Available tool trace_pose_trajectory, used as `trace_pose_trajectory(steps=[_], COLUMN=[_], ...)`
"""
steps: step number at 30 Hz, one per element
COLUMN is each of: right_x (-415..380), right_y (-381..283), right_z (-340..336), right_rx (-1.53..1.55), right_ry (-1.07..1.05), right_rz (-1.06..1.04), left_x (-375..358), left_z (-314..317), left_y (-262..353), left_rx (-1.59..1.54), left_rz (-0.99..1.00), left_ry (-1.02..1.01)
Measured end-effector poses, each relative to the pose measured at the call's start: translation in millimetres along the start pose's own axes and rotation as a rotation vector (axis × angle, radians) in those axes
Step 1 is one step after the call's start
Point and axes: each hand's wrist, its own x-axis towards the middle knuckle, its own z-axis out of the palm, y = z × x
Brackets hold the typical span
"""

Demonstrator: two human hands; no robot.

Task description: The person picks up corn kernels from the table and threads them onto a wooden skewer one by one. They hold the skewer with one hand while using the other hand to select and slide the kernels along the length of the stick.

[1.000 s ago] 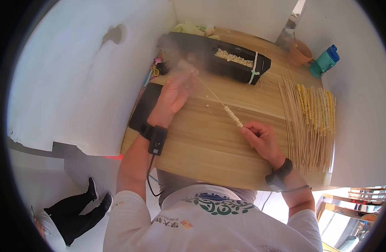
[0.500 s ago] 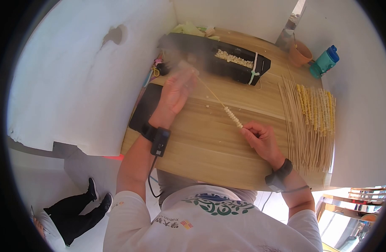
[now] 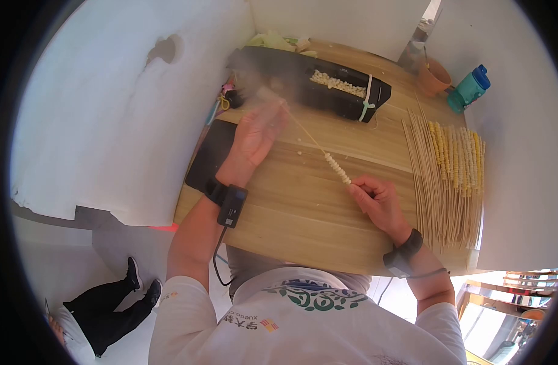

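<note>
A thin wooden skewer (image 3: 304,129) slants between my two hands, with small pale pieces (image 3: 337,167) threaded close together along its near part. My left hand (image 3: 254,137) is at its far end, fingers closed on the stick; a hazy blur covers the fingertips. The thumb and fingers of my right hand (image 3: 379,198) pinch the near end, right by the last threaded piece. Beyond the left hand lies a long black box (image 3: 346,109) holding loose pale pieces (image 3: 338,84). A few crumbs dot the wooden table (image 3: 291,207) below the skewer.
At the right lie bare sticks (image 3: 417,176) and rows of filled yellow and white skewers (image 3: 458,158). A terracotta pot (image 3: 434,77) and a teal bottle (image 3: 468,90) stand at the back right. A dark flat slab (image 3: 211,155) is at the left. Another person's legs (image 3: 109,304) show lower left.
Almost nothing differs. My left hand has shifted very slightly at the skewer's far end; the right hand keeps its pinch in the same place.
</note>
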Motion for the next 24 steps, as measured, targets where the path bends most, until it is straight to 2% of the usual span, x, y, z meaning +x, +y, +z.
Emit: trace_pose_trajectory(steps=[10, 15, 24], right_x=[-1, 0, 0], right_y=[0, -3, -3], right_z=[1, 1, 1], right_rx=[-0.039, -0.033, -0.021], right_ry=[0.007, 0.031, 0.049], right_rz=[-0.025, -0.011, -0.038], left_x=[-2, -14, -29], left_z=[-1, 20, 42], left_y=[-3, -14, -20], left_rx=[0.013, 0.184, 0.346], left_rz=[-0.026, -0.092, -0.208], left_ry=[-0.037, -0.138, -0.191])
